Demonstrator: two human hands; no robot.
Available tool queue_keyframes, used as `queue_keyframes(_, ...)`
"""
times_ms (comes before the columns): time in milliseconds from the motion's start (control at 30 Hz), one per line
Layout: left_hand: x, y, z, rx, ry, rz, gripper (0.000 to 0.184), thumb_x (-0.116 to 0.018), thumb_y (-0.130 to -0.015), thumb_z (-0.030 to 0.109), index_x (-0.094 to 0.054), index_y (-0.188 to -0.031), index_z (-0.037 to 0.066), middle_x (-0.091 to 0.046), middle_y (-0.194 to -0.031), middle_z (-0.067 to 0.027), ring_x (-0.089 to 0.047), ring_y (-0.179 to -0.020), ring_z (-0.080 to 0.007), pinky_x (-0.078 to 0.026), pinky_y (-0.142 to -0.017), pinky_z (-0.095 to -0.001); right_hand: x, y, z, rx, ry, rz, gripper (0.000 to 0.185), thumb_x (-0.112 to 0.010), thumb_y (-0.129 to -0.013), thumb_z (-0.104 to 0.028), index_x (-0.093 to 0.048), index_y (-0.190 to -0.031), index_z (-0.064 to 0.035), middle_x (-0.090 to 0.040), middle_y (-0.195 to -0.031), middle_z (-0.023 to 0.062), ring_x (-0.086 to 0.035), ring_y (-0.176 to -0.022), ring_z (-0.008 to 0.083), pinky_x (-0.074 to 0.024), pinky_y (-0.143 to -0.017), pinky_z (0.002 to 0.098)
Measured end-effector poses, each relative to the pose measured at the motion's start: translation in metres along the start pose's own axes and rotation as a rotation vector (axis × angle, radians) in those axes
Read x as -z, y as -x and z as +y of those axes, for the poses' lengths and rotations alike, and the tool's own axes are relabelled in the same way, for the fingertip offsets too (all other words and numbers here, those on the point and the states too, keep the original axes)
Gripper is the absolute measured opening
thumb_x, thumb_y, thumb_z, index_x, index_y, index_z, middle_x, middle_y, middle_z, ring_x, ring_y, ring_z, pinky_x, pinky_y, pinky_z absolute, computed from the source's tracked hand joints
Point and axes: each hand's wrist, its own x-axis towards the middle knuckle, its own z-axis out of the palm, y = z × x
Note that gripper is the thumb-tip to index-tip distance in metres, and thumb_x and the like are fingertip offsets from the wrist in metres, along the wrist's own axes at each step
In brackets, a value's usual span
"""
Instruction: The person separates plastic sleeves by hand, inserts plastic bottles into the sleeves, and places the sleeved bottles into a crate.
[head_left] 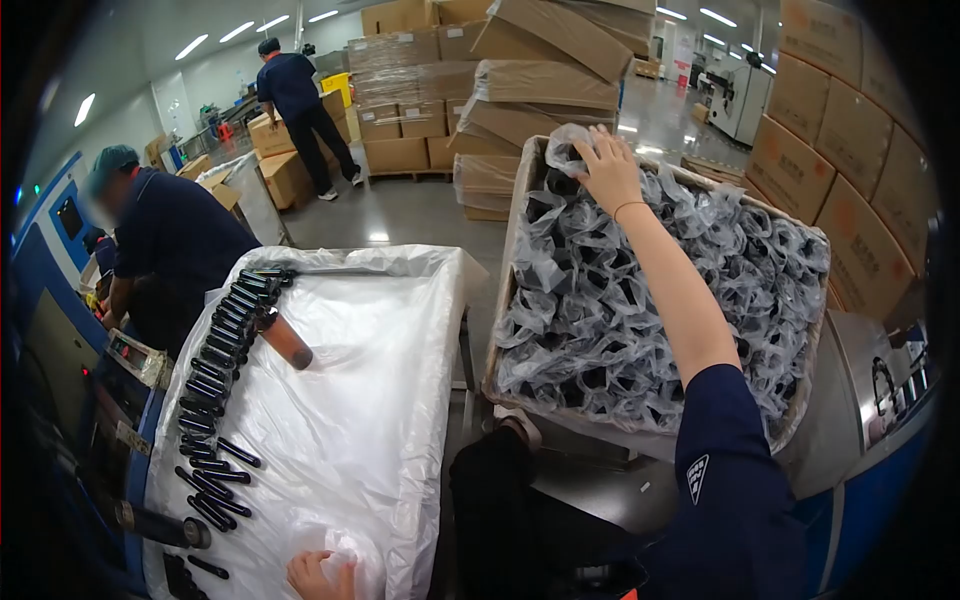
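My right hand (610,172) reaches to the far left corner of a large carton (822,290). Its fingers are closed on a clear plastic bag (568,148); whatever is inside it is hard to see. Below, the carton is packed with dark pieces in crumpled clear bags (640,310). At the near edge of a table lined with white plastic sheet (350,400), my left hand (318,577) is curled on clear thin plastic (345,550). Glossy black handle-like pieces (222,345) lie in a row along the table's left side. A brown cylinder (287,340) lies beside them.
A dark cylinder (160,523) lies at the near left. One person (180,240) sits at a machine on the left; another person (300,105) stands farther back. Stacked cartons (405,90) rise behind, with more boxes (850,150) at right. A metal machine (870,390) borders the right.
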Motion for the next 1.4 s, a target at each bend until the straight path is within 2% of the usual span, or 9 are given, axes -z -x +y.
queue_keyframes(100,0.0,0.0,-0.002,-0.008,0.001,0.008,0.036,-0.075,-0.073,0.023,-0.06,-0.098,0.002,-0.056,-0.094,-0.0182,-0.049,-0.092,-0.0372,-0.038,-0.085,-0.0466,-0.014,0.013,-0.005,-0.094,0.119,-0.005,0.059,-0.053,-0.085,-0.055,-0.046,-0.135,-0.0255,-0.034,-0.147,0.014,-0.021,-0.141,0.0276,-0.0063,-0.112,0.0573)
queue_keyframes(133,0.001,-0.001,0.0,-0.031,0.002,0.02,0.035,-0.075,-0.073,0.023,-0.06,-0.096,0.002,-0.056,-0.091,-0.0175,-0.05,-0.091,-0.0369,-0.039,-0.083,-0.0465,-0.002,0.008,-0.01,-0.111,0.132,-0.168,0.066,-0.04,-0.088,-0.063,-0.041,-0.142,-0.0234,-0.019,-0.154,0.0157,-0.017,-0.142,0.0331,-0.0018,-0.111,0.0573)
queue_keyframes(300,0.007,-0.004,0.01,0.063,-0.02,-0.023,0.03,-0.072,-0.074,0.028,-0.059,-0.085,0.003,-0.058,-0.083,-0.0161,-0.053,-0.083,-0.0364,-0.041,-0.076,-0.0457,0.037,-0.022,-0.054,-0.011,0.056,0.03,0.061,-0.045,-0.086,-0.063,-0.067,-0.113,-0.0129,-0.031,-0.148,0.0198,-0.014,-0.142,0.0356,0.0023,-0.111,0.0591)
queue_keyframes(433,0.0,0.0,0.004,0.089,0.053,-0.061,0.026,-0.067,-0.077,0.026,-0.057,-0.078,0.001,-0.058,-0.077,-0.0171,-0.054,-0.078,-0.0369,-0.042,-0.072,-0.0462,0.053,-0.054,-0.118,0.115,-0.056,0.274,0.045,-0.054,-0.085,-0.049,-0.068,-0.095,-0.0069,-0.05,-0.131,0.0191,-0.032,-0.134,0.036,-0.0021,-0.112,0.0596)
queue_keyframes(700,-0.009,0.004,-0.004,0.072,0.04,0.0,0.02,-0.051,-0.087,0.016,-0.056,-0.078,-0.001,-0.057,-0.078,-0.0219,-0.053,-0.076,-0.0402,-0.042,-0.07,-0.0495,-0.002,-0.05,-0.166,-0.009,-0.002,0.016,0.045,-0.054,-0.087,-0.04,-0.057,-0.119,-0.0082,-0.046,-0.135,0.0198,-0.034,-0.134,0.033,-0.0126,-0.11,0.0594)
queue_keyframes(833,-0.011,0.003,-0.006,0.144,0.055,-0.018,0.025,-0.044,-0.092,0.016,-0.054,-0.082,-0.004,-0.056,-0.079,-0.0253,-0.051,-0.077,-0.0431,-0.039,-0.07,-0.0514,-0.022,-0.053,-0.189,0.001,-0.312,-0.083,0.042,-0.057,-0.087,-0.037,-0.056,-0.118,-0.008,-0.053,-0.123,0.0179,-0.041,-0.127,0.031,-0.0187,-0.11,0.0552)
queue_keyframes(1000,-0.012,0.006,-0.005,0.249,0.189,-0.007,0.029,-0.041,-0.095,0.019,-0.052,-0.084,-0.006,-0.053,-0.08,-0.0277,-0.048,-0.077,-0.0455,-0.037,-0.071,-0.0511,-0.009,-0.066,-0.25,-0.029,-0.409,-0.032,0.033,-0.057,-0.086,-0.036,-0.059,-0.106,-0.0097,-0.058,-0.1,0.0112,-0.054,-0.102,0.0271,-0.0376,-0.089,0.0452)
queue_keyframes(1233,-0.008,0.005,-0.002,0.256,0.21,-0.091,0.029,-0.041,-0.095,0.019,-0.051,-0.082,-0.005,-0.052,-0.08,-0.0271,-0.046,-0.077,-0.0444,-0.035,-0.072,-0.0511,-0.02,-0.073,-0.13,-0.218,-0.152,0.373,0.022,-0.054,-0.087,-0.03,-0.06,-0.089,-0.0095,-0.06,-0.083,0.009,-0.058,-0.082,0.029,-0.0425,-0.076,0.0429)
queue_keyframes(1400,-0.01,0.003,0.0,0.213,0.186,-0.081,0.027,-0.042,-0.094,0.019,-0.051,-0.081,-0.003,-0.052,-0.078,-0.025,-0.047,-0.077,-0.0433,-0.036,-0.072,-0.0507,-0.018,-0.014,-0.02,0.009,0.0,0.221,0.029,-0.053,-0.089,-0.023,-0.06,-0.112,-0.0076,-0.065,-0.108,0.0083,-0.058,-0.104,0.0239,-0.0428,-0.087,0.0398)
